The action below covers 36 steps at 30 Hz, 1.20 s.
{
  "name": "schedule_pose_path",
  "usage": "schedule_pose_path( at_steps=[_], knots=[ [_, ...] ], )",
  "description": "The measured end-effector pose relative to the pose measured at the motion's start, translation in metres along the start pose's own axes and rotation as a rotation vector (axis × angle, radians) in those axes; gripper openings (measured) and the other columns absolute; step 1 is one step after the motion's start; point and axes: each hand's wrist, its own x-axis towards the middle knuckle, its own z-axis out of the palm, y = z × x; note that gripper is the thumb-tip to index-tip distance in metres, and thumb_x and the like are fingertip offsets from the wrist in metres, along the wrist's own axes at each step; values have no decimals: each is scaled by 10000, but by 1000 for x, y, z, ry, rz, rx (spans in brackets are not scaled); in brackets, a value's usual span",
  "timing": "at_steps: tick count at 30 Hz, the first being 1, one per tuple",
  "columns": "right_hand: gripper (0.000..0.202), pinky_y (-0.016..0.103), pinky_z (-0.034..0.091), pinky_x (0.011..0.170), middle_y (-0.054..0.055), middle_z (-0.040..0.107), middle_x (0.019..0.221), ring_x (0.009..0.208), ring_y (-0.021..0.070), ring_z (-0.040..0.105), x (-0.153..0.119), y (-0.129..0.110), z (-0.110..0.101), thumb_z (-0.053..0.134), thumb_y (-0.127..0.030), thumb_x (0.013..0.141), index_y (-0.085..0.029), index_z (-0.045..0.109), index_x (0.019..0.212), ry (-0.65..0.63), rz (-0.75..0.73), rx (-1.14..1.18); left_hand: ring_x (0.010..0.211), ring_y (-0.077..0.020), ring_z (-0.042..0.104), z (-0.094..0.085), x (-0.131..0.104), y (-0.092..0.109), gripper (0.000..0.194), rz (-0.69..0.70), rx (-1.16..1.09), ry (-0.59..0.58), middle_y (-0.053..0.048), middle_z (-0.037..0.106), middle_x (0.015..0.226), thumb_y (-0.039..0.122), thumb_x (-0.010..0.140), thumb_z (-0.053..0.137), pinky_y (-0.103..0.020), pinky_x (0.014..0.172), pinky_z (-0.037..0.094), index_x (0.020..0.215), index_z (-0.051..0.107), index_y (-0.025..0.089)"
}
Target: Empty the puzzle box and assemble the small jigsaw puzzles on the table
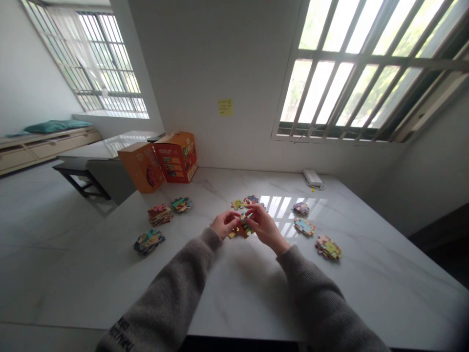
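Observation:
Colourful jigsaw pieces (242, 231) lie in a cluster at the middle of the white marble-look table (234, 293). At the cluster's left side is my left hand (225, 224), its thumb and fingertips pinched together. From the right, my right hand (264, 226) reaches over the pieces with bent fingers, thumb and forefinger close together. A small puzzle piece (243, 215) shows between the fingertips of both hands. My hands hide part of the cluster.
Puzzle stacks stand left (160, 214), (182, 204), (149, 241) and right (301, 209), (304, 227), (329, 248). Behind are an orange box (178, 157) with its open flap and a white device (312, 178) with a cable. A yellow note (225, 107) is on the wall.

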Motion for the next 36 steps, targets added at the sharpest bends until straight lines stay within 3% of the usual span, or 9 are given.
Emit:
schedule_pose_path(
  at_steps=[2, 6, 10, 15, 22, 28, 33, 36],
  knots=[
    [350, 306, 539, 699, 46, 603, 1003, 727, 128, 587, -1, -6, -2, 610, -313, 885, -245, 540, 1221, 47, -38, -47, 407, -67, 451, 0, 0, 0, 529, -65, -36, -51, 31, 577, 558, 606, 670, 752, -195, 406, 331, 840, 567, 141],
    [233, 415, 540, 858, 98, 612, 1155, 947, 205, 624, -3, -11, -13, 538, -264, 934, -252, 580, 1163, 159, -179, -278, 340, -58, 420, -2, 2, -1, 528, -36, -126, 66, 64, 547, 491, 622, 649, 762, -182, 348, 304, 767, 502, 177],
    [303, 534, 430, 1041, 114, 589, 1284, 1243, 289, 505, -8, -15, -21, 594, -254, 907, -263, 584, 1210, 21, -328, -541, 379, -78, 495, -4, 3, -1, 534, -11, -179, 121, 53, 586, 536, 608, 640, 776, -184, 364, 347, 782, 487, 182],
    [272, 517, 432, 1038, 101, 607, 1281, 1223, 281, 526, -12, -12, -21, 579, -261, 931, -269, 602, 1201, -49, -368, -626, 412, -89, 533, -2, 2, -3, 521, -31, -196, 73, 34, 614, 576, 587, 652, 773, -194, 402, 387, 785, 468, 187],
    [359, 475, 489, 963, 93, 665, 1181, 1131, 273, 582, -29, -9, -35, 633, -289, 912, -259, 567, 1263, 46, -343, -666, 400, -74, 497, -2, 2, -1, 400, -29, -155, 122, 21, 630, 622, 512, 744, 677, -188, 392, 361, 896, 559, 160],
    [344, 467, 472, 971, 99, 650, 1212, 1125, 271, 585, -80, -14, -80, 609, -287, 926, -249, 555, 1264, 179, -266, -825, 418, -69, 480, -1, 0, 2, 313, 2, -46, 93, 18, 607, 612, 426, 740, 677, -187, 400, 359, 855, 600, 146],
    [290, 442, 482, 875, 108, 683, 1100, 1002, 283, 609, -134, 3, -137, 583, -379, 923, -219, 604, 1164, 377, -133, -1045, 437, -67, 481, 1, -3, -1, 266, 31, 18, 68, 17, 604, 630, 387, 792, 627, -187, 421, 376, 892, 597, 143],
    [379, 452, 459, 862, 124, 691, 1042, 952, 303, 604, -158, 13, -167, 542, -475, 914, -182, 608, 1145, 508, -15, -1188, 438, -67, 474, 2, -3, -2, 284, 43, 46, 65, 19, 602, 633, 391, 806, 614, -185, 420, 369, 938, 599, 140]
  ],
)
